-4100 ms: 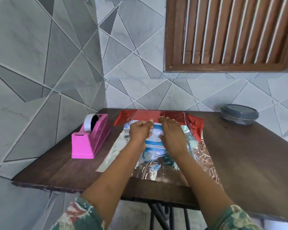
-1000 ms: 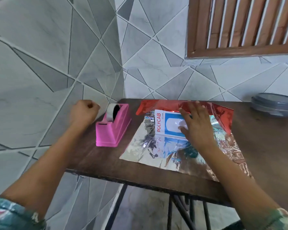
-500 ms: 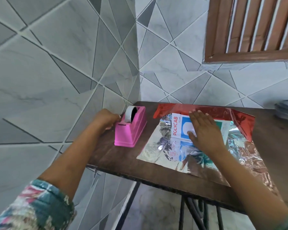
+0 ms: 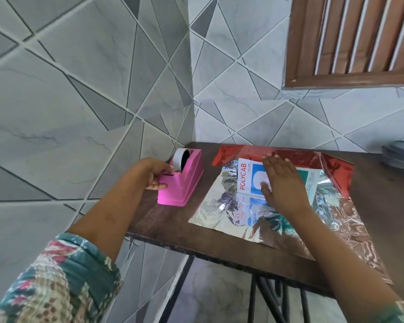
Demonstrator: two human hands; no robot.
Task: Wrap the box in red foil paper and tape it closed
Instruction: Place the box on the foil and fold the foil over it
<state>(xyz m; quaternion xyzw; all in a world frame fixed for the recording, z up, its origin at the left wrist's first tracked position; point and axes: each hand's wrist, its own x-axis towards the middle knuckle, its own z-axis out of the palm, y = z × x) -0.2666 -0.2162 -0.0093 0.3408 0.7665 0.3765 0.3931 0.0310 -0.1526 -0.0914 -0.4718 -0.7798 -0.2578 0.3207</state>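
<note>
One: Two hands in the head view. What has the left hand [image 4: 154,173] got?

Two: The pink tape dispenser [image 4: 184,183], at its near end. The fingers are curled over the top, just short of the roll of tape [image 4: 179,157], and the thumb lies along the near side, so the hand grips it. The dispenser stands on the table [image 4: 383,206] near the left edge, a little apart from the foil paper.

One: And the right hand [image 4: 282,183]?

Two: Flat, palm down, fingers straight and close together, pressing on the box [image 4: 244,178]. It has hold of nothing.

One: Where does the box lie?

Two: Flat on the foil paper [image 4: 219,213], toward the far edge of the sheet (the box is white and blue, with POLYCAB in red down its left side). The sheet is spread silver side up, and the box and forearm show mirrored in it. Along the far edge the sheet is turned up, red side showing, at the far end of the box. The far right corner is folded up too.

One: Anything else?

Two: A grey lidded container [image 4: 400,155] at the far right of the table, well apart from the box and cut off by the frame. A grey tiled wall [image 4: 79,89] stands behind and to the left, with a wooden shutter [image 4: 359,36] at the upper right. A flowered sleeve [image 4: 56,280] covers the left upper arm.
</note>
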